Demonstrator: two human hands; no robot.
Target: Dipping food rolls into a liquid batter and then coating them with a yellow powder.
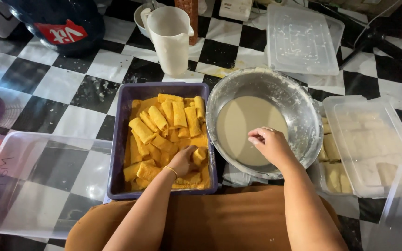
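A purple rectangular tub holds orange breadcrumbs and several crumb-coated rolls. My left hand reaches into its near right corner and is closed around one coated roll. A round metal bowl to the right holds pale batter. My right hand hovers over the near part of the batter with its fingertips pinched together; whether anything is between them cannot be seen.
A clear container with pale uncoated rolls stands at the right. A clear lid lies behind the bowl. A white jug stands behind the tub. An empty clear tub sits at the left on the checkered floor.
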